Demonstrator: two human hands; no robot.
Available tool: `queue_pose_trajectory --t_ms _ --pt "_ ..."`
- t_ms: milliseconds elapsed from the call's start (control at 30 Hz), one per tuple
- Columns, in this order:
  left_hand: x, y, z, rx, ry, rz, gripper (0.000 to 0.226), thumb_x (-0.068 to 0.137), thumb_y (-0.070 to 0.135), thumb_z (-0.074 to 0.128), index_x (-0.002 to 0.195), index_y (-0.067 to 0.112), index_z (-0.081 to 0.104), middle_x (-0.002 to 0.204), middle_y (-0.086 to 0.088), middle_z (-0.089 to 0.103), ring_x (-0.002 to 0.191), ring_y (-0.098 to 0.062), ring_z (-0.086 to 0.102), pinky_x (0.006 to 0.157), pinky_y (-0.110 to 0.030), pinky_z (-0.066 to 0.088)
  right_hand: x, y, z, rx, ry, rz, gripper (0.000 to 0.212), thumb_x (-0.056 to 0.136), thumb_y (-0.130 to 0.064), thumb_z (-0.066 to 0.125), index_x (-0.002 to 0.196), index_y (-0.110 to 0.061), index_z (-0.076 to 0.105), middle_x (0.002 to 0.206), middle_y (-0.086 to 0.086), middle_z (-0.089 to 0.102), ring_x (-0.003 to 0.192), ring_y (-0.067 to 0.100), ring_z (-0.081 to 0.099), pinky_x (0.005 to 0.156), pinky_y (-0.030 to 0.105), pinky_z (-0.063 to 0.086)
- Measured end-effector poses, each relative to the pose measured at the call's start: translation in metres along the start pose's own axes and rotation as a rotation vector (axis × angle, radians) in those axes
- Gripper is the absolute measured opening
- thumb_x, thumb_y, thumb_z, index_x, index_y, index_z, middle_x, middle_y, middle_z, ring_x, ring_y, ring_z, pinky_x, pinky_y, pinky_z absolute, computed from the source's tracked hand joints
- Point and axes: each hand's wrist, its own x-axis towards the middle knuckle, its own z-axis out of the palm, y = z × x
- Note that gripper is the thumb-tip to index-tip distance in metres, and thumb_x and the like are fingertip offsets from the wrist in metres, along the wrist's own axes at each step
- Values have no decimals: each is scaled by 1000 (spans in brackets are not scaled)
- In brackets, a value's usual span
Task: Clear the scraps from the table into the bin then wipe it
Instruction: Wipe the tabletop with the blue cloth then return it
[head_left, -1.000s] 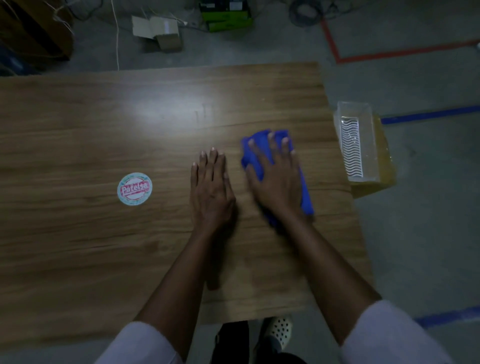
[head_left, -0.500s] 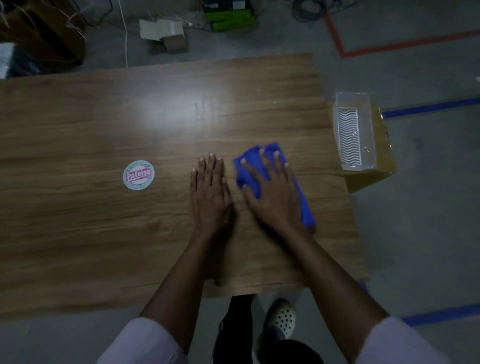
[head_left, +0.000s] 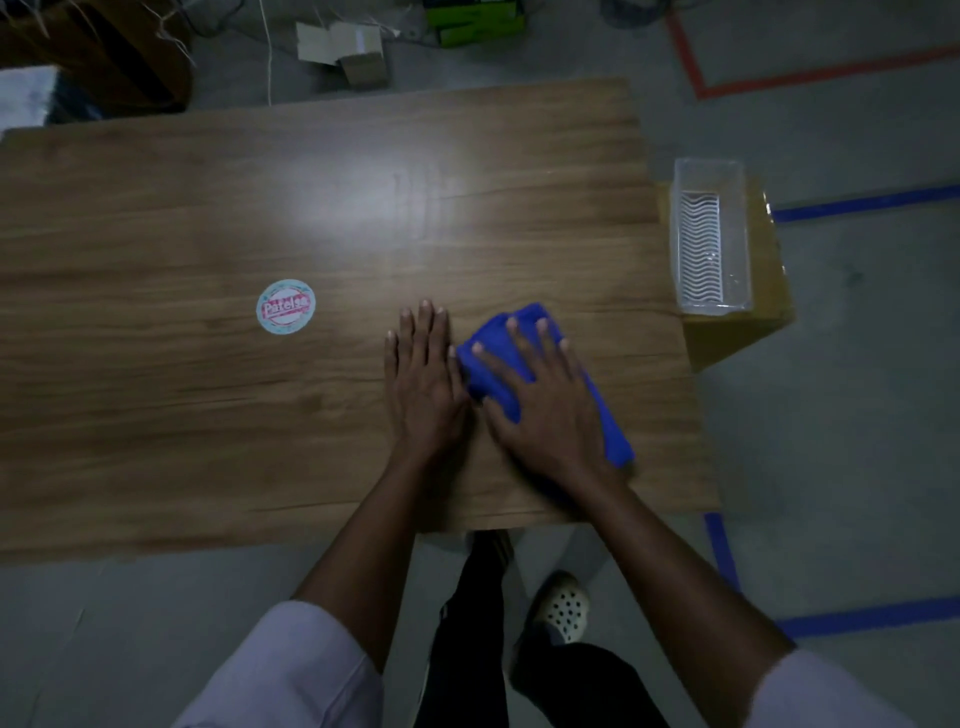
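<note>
Head view: a person stands at the near edge of a wooden table (head_left: 208, 415) and looks down on both hands, in dim light.
Step in hand: judged to be the wiping stage; no loose scraps show on the wood.
Right hand (head_left: 545, 410): laid flat with its fingers spread, pressing a folded blue cloth (head_left: 493, 343) onto the table near its right, near corner.
Left hand (head_left: 423, 384): flat on the bare wood with its fingers together, just beside the cloth and holding nothing.
Technique: keep the palm weight even over the whole fold. Work in overlapping strokes from the right edge toward the wide unwiped left. Lift the left hand out of the stroke's path.
In the way: a round printed label (head_left: 285, 306) lies left of the hands. Whether it is stuck down or loose cannot be told. If loose, it belongs in the bin before the cloth reaches it.
Beside the table: a clear plastic container (head_left: 711, 239) sits on a yellow box (head_left: 737, 332) just off the right edge. It is probably the bin, and close enough for a careless sweep to knock it.
Floor: an open carton (head_left: 358, 52), a green box (head_left: 472, 21), and red tape (head_left: 805, 78) and blue tape (head_left: 862, 202) lie well apart from the work.
</note>
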Motion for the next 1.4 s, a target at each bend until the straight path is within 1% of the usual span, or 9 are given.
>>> queue_pose_trajectory --t_ms 133,333,500,600,667,800,967,1133,1400 --pt "-20 5 -4 -24 -22 -16 55 104 28 29 155 10 40 165 -10 32 154 -27 25 125 -47 16 -25 49 -16 -14 -73 -238 68 91 -56 50 156 -45 35 170 -3 22 159 26 12 128 47 13" --pt "-47 10 -9 6 -33 -45 56 105 32 27 157 12 37 167 -7 27 156 -25 20 127 -44 10 -4 77 -33 37 85 377 66 97 -59 36 160 -40 30 171 4 17 158 35 10 127 51 13" --pt "-57 11 -11 14 -46 -22 56 105 30 28 155 7 39 164 -13 32 154 -30 26 126 -46 14 -70 -9 -3 20 -22 22 67 95 -53 43 160 -41 29 172 2 14 159 32 6 128 49 11" --pt "-73 12 -15 21 -34 16 54 105 28 33 154 5 40 163 -15 34 153 -31 28 126 -46 18 -81 12 -6 57 -63 -112 64 94 -52 45 157 -42 35 170 1 21 159 30 11 127 51 15" --pt "-83 14 -17 22 -12 20 54 105 28 35 154 6 41 163 -13 34 153 -30 28 126 -42 14 -81 39 -15 57 -18 -11 63 94 -53 44 156 -42 37 170 1 23 158 32 13 126 53 17" --pt "-86 15 -15 4 27 7 54 105 27 37 154 5 41 163 -13 34 153 -29 27 127 -37 8 -93 42 -18 13 116 457 62 100 -55 35 160 -40 28 172 3 16 158 34 10 127 51 12" --pt "-87 15 -18 -32 31 11 53 104 25 40 153 4 42 162 -15 36 152 -30 29 126 -39 11 -118 -32 2 68 49 152 58 104 -49 33 161 -38 27 172 4 16 159 30 8 128 50 13" --pt "-90 21 -21 -63 20 -18 54 103 26 38 152 4 42 162 -15 35 153 -30 28 127 -42 13 -125 -11 -2 81 210 680 58 108 -51 28 162 -29 27 171 11 16 158 34 9 127 53 13" --pt "-63 24 -16 -142 65 -62 48 97 21 44 140 4 55 156 -14 45 150 -31 34 125 -41 10 -36 -54 27 -46 390 905 63 108 -47 39 157 -8 37 162 33 24 151 52 21 124 57 19"
